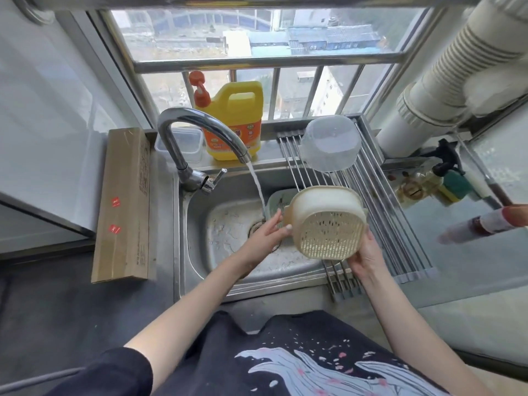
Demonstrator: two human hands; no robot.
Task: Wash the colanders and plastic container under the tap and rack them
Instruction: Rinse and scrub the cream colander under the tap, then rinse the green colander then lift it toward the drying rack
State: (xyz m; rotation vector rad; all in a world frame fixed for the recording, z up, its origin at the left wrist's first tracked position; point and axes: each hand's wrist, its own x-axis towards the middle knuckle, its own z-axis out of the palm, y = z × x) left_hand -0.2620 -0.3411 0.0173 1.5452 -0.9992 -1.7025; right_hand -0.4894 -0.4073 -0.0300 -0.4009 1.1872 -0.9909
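Note:
I hold a beige colander (328, 221) tilted over the right side of the steel sink (228, 232), its perforated bottom facing me. My right hand (367, 257) grips its lower right rim. My left hand (270, 232) touches its left handle. A pale green colander (278, 200) sits in the sink behind it, under the stream running from the tap (197, 132). A clear plastic container (331, 142) lies upside down at the far end of the roll-up rack (377, 218).
A yellow detergent jug (235, 121) and a small clear lidded box (187, 142) stand on the sill behind the tap. A long cardboard box (124, 204) lies left of the sink. A sponge (454, 184) and spray bottle sit on the counter to the right.

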